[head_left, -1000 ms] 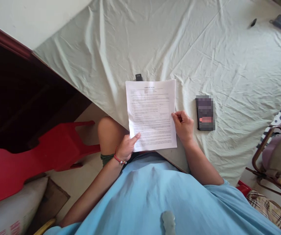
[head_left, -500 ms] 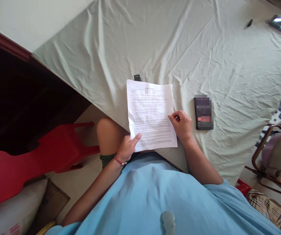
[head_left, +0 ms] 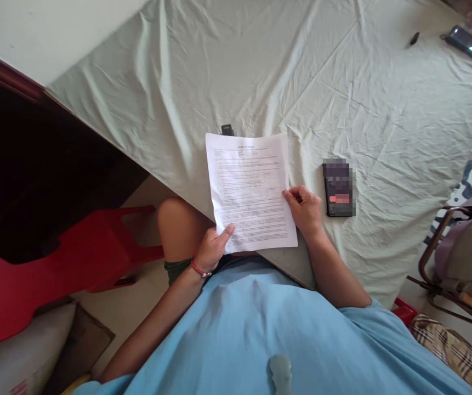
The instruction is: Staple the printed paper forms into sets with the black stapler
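Note:
A printed sheet of paper point(head_left: 252, 192) is held up over the near edge of the cloth-covered table, its text too small to read. My left hand point(head_left: 213, 245) grips the lower left corner, thumb on top and the other fingers hidden behind the page. At the right edge, my right hand point(head_left: 305, 208) pinches the paper between thumb and forefinger, with the remaining fingers curled. Just beyond the top edge of the sheet a small black object point(head_left: 227, 130) sticks out, partly covered. To the right of my right hand lies a phone point(head_left: 338, 189), its screen partly blurred out.
A pale green cloth point(head_left: 203, 71) with wrinkles covers the table. Far right on it are a second dark device point(head_left: 466, 43) and a tiny black item point(head_left: 414, 38). A red plastic chair point(head_left: 96, 241) stands at left, a metal-framed chair point(head_left: 445, 241) at right.
The top of the sheet has swung slightly left, and the page now faces me a little flatter. Both hands keep their hold. The whole view has shifted slightly.

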`<state>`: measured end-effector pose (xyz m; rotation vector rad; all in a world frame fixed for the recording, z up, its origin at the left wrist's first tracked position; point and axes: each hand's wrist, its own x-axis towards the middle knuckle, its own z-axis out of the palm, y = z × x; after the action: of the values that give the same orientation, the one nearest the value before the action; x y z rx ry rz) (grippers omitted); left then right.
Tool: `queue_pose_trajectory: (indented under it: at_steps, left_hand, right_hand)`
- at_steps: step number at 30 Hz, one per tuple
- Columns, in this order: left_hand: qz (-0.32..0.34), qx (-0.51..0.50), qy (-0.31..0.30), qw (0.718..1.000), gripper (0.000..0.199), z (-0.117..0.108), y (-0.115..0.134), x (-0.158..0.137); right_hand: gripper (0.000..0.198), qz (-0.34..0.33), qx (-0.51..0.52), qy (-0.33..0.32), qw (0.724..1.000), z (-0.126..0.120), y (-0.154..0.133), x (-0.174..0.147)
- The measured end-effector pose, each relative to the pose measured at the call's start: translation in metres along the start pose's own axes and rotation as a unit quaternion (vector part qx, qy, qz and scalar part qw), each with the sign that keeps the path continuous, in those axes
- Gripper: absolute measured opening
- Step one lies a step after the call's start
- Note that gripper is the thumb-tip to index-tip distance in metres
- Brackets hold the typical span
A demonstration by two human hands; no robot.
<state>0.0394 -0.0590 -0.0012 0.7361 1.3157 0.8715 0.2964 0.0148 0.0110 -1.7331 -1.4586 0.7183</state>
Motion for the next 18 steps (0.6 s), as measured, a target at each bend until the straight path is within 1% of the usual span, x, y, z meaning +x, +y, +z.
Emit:
queue_pose_trajectory:
  at_steps: [2,7,9,11,13,14,16,18]
  left_hand:
    - [-0.005,0.0,0.002,1.0,0.065,0.001,0.002,0.001]
    - [-0.013,-0.008,0.009,1.0,0.072,0.004,0.003,0.001]
    - [-0.015,-0.015,0.007,1.0,0.073,0.004,0.003,0.001]
    - [-0.017,-0.02,0.005,1.0,0.072,0.004,0.003,0.002]
    - [-0.021,-0.019,0.004,1.0,0.071,0.004,0.003,0.003]
    - [-0.023,-0.018,0.006,1.0,0.071,0.004,0.003,0.003]
    - [-0.029,-0.013,0.01,0.999,0.073,0.003,0.005,0.002]
    - [-0.037,-0.004,0.01,0.999,0.072,0.003,0.007,0.002]
  right_hand:
    - [0.024,-0.022,-0.005,0.014,1.0,0.0,-0.002,-0.002]
    - [0.02,-0.084,-0.022,0.074,0.993,0.002,-0.01,-0.007]
    - [0.019,-0.09,-0.016,0.086,0.992,0.002,-0.013,-0.008]
    - [0.018,-0.086,0.005,0.082,0.993,0.001,-0.014,-0.008]
    - [0.018,-0.08,0.049,0.052,0.994,-0.002,-0.015,-0.008]
    - [0.02,-0.078,0.079,0.027,0.993,-0.003,-0.016,-0.008]
    - [0.026,-0.075,0.141,-0.041,0.986,-0.007,-0.016,-0.008]
    - [0.036,-0.076,0.193,-0.12,0.971,-0.014,-0.018,-0.008]
